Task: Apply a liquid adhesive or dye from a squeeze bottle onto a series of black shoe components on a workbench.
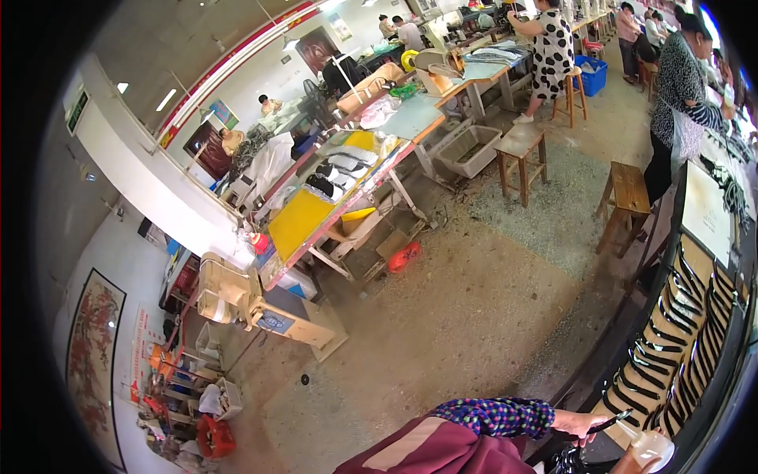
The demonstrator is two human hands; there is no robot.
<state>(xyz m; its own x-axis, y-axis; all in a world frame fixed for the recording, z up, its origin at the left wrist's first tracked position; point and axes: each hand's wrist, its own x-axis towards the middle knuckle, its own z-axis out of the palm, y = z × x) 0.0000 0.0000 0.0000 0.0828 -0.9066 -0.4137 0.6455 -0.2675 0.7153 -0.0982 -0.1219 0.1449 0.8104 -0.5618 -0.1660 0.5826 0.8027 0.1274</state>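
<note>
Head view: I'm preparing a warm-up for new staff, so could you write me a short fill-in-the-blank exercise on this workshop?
1. The translucent bottle is held in the person's ____ hand.
2. The many thin strips laid out in rows are coloured ____.
3. The person's sleeve is patterned with multicoloured ____.
4. The plastic crate beside the round stool is coloured ____.

Missing words: right; black; dots; blue.

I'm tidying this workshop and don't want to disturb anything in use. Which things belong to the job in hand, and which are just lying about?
Part of the job, it seems:
black strip, in the left hand
white bottle, in the right hand
other black strips, laid out on the brown board

Apparently just lying about:
red bag
grey tub
blue crate
wooden stools
</note>
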